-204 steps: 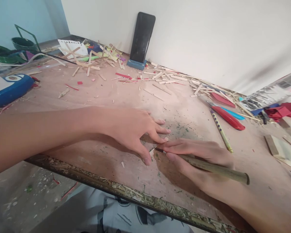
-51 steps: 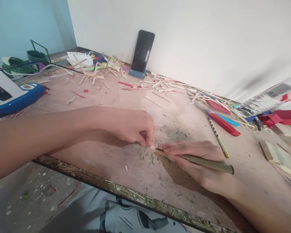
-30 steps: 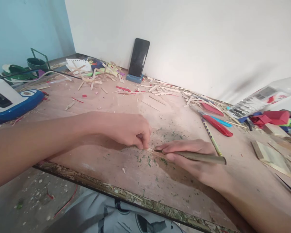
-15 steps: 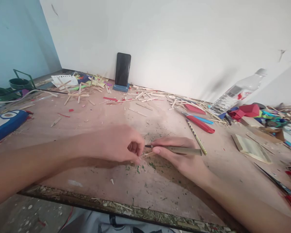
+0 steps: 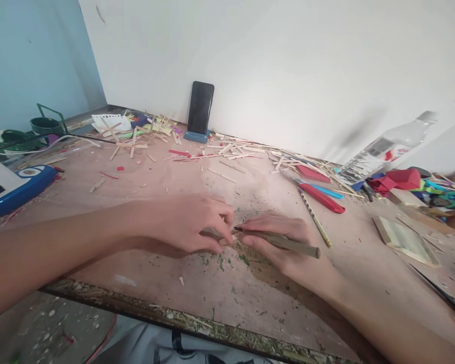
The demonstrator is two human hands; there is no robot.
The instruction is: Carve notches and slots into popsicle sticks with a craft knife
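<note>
My left hand [image 5: 191, 222] presses a small pale wooden stick [image 5: 224, 236] flat on the wooden board [image 5: 231, 293], fingers pinched around it. My right hand [image 5: 284, 242] grips a thin olive-handled craft knife [image 5: 288, 241], its tip touching the stick right beside my left fingertips. The two hands meet near the board's middle. Green flecks and wood chips lie just below them. Most of the stick is hidden under my left fingers.
A black phone [image 5: 200, 108] leans on the back wall amid scattered sticks [image 5: 235, 151]. A striped pencil [image 5: 314, 217], red cutter [image 5: 321, 197] and plastic bottle [image 5: 387, 149] lie right. A blue-white device [image 5: 11, 184] sits left; flat wood pieces [image 5: 404, 240] far right.
My left hand went from flat to pinching the stick. Half a second ago both hands held the stick and knife slightly raised; now they are back down on the board. The camera tilted up.
</note>
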